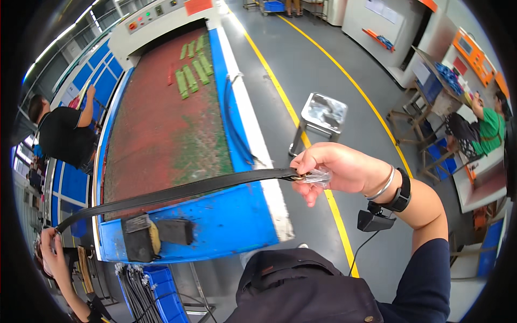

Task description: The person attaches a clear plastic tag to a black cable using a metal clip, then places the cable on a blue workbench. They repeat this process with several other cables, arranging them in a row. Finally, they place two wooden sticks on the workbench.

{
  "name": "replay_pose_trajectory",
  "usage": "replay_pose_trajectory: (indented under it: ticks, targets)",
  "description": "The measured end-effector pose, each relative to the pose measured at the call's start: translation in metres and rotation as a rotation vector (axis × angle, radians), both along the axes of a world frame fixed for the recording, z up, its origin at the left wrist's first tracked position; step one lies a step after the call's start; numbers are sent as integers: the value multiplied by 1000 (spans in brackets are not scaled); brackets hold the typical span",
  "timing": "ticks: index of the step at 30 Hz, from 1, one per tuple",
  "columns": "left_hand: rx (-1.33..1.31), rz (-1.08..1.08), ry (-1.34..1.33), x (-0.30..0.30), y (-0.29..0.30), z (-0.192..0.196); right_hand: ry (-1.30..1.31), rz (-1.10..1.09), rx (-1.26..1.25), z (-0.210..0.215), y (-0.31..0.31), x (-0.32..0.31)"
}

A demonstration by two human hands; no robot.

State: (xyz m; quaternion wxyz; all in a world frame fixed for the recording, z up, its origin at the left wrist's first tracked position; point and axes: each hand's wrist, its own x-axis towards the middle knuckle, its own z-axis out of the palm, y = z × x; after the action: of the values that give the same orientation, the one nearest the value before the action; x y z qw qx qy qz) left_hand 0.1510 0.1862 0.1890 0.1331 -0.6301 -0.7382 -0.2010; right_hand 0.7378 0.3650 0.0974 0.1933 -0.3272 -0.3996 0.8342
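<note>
Head view. The right hand (339, 169) is closed in a pinch on the buckle end of a black belt (177, 192); a clear plastic wrap (318, 176) covers the buckle at the fingertips. The left hand (49, 247), at the lower left rim of the picture, is closed on the opposite tip of the belt, though fisheye distortion there makes the exact finger position hard to read.

The belt is stretched taut between both hands. Its long axis runs from lower left to upper right, crossing above the near edge of the conveyor table (226, 226), close over the blue frame. Each hand is at one end of the belt; neither is nearer its middle.

Green strips (191, 75) lie at the far end of the red conveyor mat (156, 129). A metal stool (323, 114) stands beyond the right edge.
</note>
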Motion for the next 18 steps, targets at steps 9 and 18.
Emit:
replay_pose_trajectory:
  ticks: [9,18]
  targets:
    - [70,-110,-179,190,33,-32,-694,-156,838,14,-35,157]
    - [100,-139,-214,296,81,-92,-888,-330,1335,-27,74,219]
